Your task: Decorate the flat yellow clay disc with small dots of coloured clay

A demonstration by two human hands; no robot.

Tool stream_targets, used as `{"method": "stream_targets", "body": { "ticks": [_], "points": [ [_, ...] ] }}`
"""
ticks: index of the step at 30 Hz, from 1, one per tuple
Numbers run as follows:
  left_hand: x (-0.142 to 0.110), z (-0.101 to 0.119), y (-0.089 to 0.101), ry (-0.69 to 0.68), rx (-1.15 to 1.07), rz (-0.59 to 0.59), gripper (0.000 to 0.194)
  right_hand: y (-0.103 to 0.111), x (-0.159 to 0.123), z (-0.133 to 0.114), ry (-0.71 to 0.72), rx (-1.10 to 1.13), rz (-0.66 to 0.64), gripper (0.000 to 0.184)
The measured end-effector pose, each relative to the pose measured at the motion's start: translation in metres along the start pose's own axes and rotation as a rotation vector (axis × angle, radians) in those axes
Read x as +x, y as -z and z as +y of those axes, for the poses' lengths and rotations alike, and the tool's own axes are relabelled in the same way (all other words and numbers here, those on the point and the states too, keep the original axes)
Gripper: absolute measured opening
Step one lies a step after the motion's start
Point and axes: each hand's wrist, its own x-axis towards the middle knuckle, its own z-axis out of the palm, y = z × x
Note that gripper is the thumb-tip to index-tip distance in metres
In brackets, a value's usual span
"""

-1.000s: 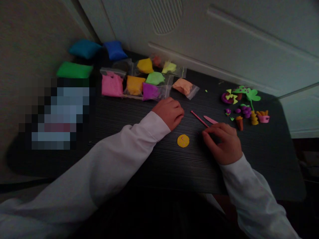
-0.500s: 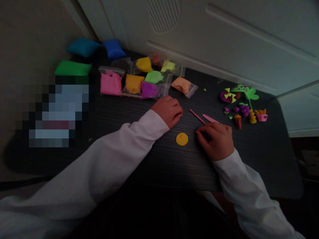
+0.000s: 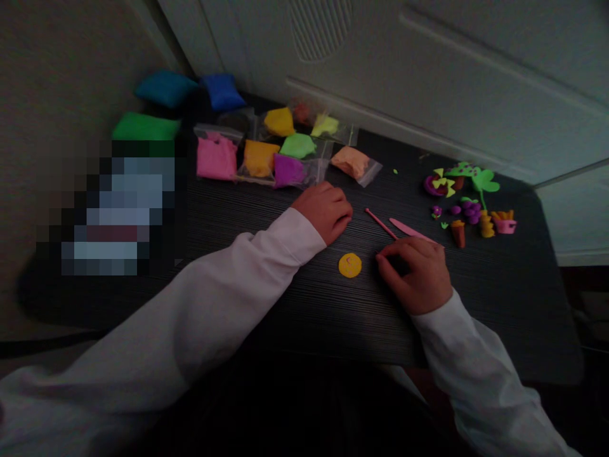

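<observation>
My left hand (image 3: 324, 212) rests on the dark table with its fingers curled under, just below the bag of purple clay (image 3: 288, 170). My right hand (image 3: 419, 274) is bent in a pinch, thumb and forefinger tips meeting low over the table. Anything between those tips is too small to make out. Between the hands lies a flat yellow clay disc (image 3: 350, 265) with thin pinkish marks. Beyond the right hand are a thin pink modelling stick (image 3: 380, 223) and a pink plastic knife (image 3: 412, 231), both lying on the table.
Bags of coloured clay, among them a pink one (image 3: 216, 157) and a peach one (image 3: 351, 162), line the back. Small clay models, including a purple bowl (image 3: 434, 185) and a pink basket (image 3: 504, 223), stand at the right. A blurred-out device (image 3: 126, 203) lies left. A pale panel (image 3: 428, 76) rises behind.
The whole view has shifted slightly, so things sit a little further right. More of the pink knife shows past my right hand. Both hands keep nearly the same pose.
</observation>
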Motion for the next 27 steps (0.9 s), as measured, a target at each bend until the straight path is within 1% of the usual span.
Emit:
{"method": "stream_targets", "body": {
  "ticks": [4,9,17,21,27],
  "points": [
    [-0.0004,-0.0013,-0.001,-0.009,0.0,0.014,0.024,-0.0019,0.0004,0.0016,-0.03,-0.072,0.0,0.015],
    [0.0001,-0.0017,-0.0014,-0.015,0.001,0.026,0.023,-0.0044,0.0022,0.0005,-0.029,-0.082,-0.026,0.013],
    [0.0005,-0.0019,-0.0021,-0.025,0.005,0.035,0.023,-0.0026,-0.0002,-0.0029,-0.013,-0.033,0.033,0.01],
    [0.0002,-0.002,-0.0017,-0.019,-0.001,0.035,0.023,-0.0017,-0.001,-0.0033,-0.004,-0.011,0.027,0.009],
    [0.0007,-0.0011,-0.0002,-0.014,-0.001,0.026,0.023,-0.0023,-0.0016,0.0019,-0.021,-0.056,0.046,0.013]
  ]
}}
